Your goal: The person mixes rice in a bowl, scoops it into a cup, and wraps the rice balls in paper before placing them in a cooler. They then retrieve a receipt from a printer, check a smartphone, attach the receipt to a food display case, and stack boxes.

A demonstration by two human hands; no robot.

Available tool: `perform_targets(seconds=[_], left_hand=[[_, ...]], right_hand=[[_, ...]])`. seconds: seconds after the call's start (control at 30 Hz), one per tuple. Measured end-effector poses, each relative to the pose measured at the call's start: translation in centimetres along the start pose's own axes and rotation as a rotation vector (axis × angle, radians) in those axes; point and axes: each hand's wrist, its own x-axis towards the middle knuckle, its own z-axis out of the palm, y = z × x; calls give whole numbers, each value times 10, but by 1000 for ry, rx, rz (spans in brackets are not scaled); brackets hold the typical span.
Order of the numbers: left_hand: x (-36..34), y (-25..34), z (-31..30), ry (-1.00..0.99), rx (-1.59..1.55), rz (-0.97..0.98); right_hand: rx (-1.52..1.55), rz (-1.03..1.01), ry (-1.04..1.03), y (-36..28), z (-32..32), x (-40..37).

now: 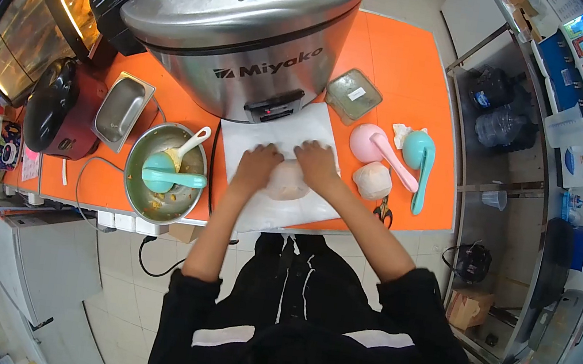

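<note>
A pale round mound (287, 181) lies between my wrists on white wrapping paper (258, 211), and its surface looks wrapped or veiled by a sheet. My left hand (258, 166) is at the mound's far left side, its fingers curled down on the paper. On the far right side, my right hand (316, 165) bends its fingers over the paper in the same way. Both sets of fingertips are slightly blurred. To the right of my right hand sits a round white paper-wrapped bundle (372, 181).
A large steel rice cooker (250, 51) stands behind the paper. At left, a metal bowl (132, 174) holds a turquoise scoop (174, 178) and a white-handled spoon (196, 138). Pink (367, 142) and turquoise (419, 151) scoops, scissors (383, 212) and a square container (353, 96) lie right.
</note>
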Motion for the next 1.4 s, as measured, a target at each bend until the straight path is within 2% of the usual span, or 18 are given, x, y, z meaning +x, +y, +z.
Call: perform_targets(seconds=[0.07, 0.1, 0.17, 0.2, 0.3, 0.37, 0.5, 0.6, 0.73, 0.8, 0.83, 0.93, 1.0, 1.03, 1.07, 1.13, 1.33, 1.4], left_hand=[[9, -15, -4, -60, -181, 169], [7, -15, -6, -22, -181, 157], [2, -16, 7, 122, -195, 82], [-8, 0, 10, 173, -211, -62], [-24, 48, 46, 490, -307, -471], [-27, 62, 62, 674, -522, -561], [-39, 64, 62, 547, -638, -510], [-37, 63, 59, 618, -258, -334], [-35, 62, 53, 372, -507, -323], [-33, 74, 46, 453, -668, -386], [-33, 80, 44, 445, -670, -383], [-23, 89, 25, 638, -513, -288], [-18, 96, 16, 794, -1315, -56], [-14, 103, 19, 899, -1611, -80], [-15, 108, 17, 893, -1612, -71], [-17, 118, 12, 893, -2083, -269], [-15, 129, 5, 742, -1983, -486], [-16, 130, 4, 583, -2168, -580]], right_hand=[[86, -236, -629, 6, -1, 24], [77, -238, -629, 8, -6, 26], [148, -113, -446, 7, -2, 11], [216, 11, -267, 4, 0, -3], [337, 138, -135, -5, 1, -40], [611, 253, 213, -9, 20, -56], [715, 234, 186, -9, 28, -69], [560, 49, 103, -8, 8, -64], [526, 160, 21, -25, 16, -56], [1736, 500, 175, -33, 15, -43], [2035, 657, 206, -40, 15, -37], [2255, 880, 123, -45, -18, -22], [2252, 771, 244, -48, -28, -25], [2181, 688, 256, -50, -34, -30], [2108, 613, 266, -50, -40, -33], [2043, 472, 250, -39, -48, -38], [1838, 398, 137, -13, -32, -64], [932, 227, 219, 6, -28, -71]])
